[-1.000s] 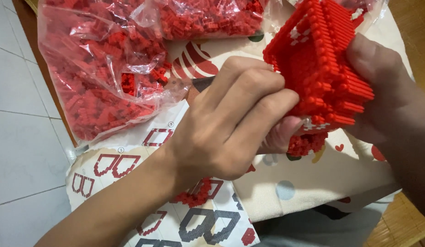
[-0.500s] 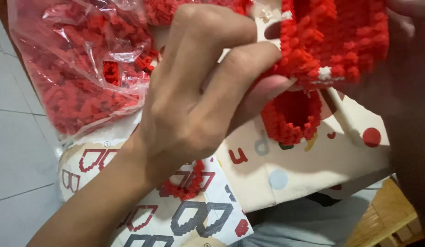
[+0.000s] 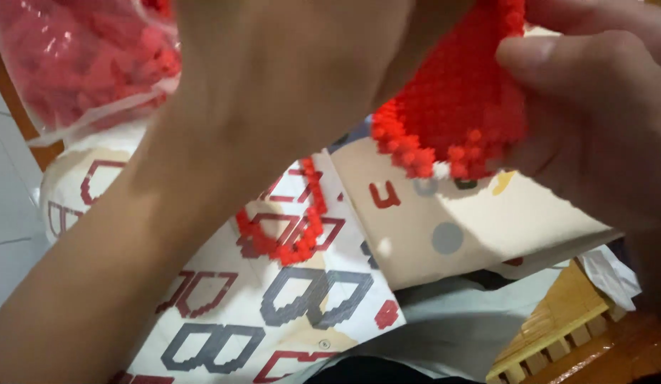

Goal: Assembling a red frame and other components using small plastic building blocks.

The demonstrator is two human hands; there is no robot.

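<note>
A red block model [image 3: 458, 114], built of tiny studded bricks, is raised close to the camera at the upper middle. My right hand [image 3: 601, 121] grips it from the right, thumb across its face. My left hand [image 3: 288, 78] comes in from the lower left and covers the model's left side; its fingertips are hidden, so whether they pinch a small piece is unclear. Below, a thin curved chain of red bricks [image 3: 295, 235] lies on a printed instruction sheet [image 3: 273, 313].
A clear plastic bag of loose red bricks [image 3: 81, 64] sits at the upper left. A cream printed box [image 3: 458, 227] lies under the model. A wooden slatted edge [image 3: 558, 320] and crumpled white plastic [image 3: 608, 274] are at the lower right; tiled floor lies at the left.
The model and both hands have risen much closer to the camera and now fill the upper frame. The bag has slid toward the upper left corner of the view.
</note>
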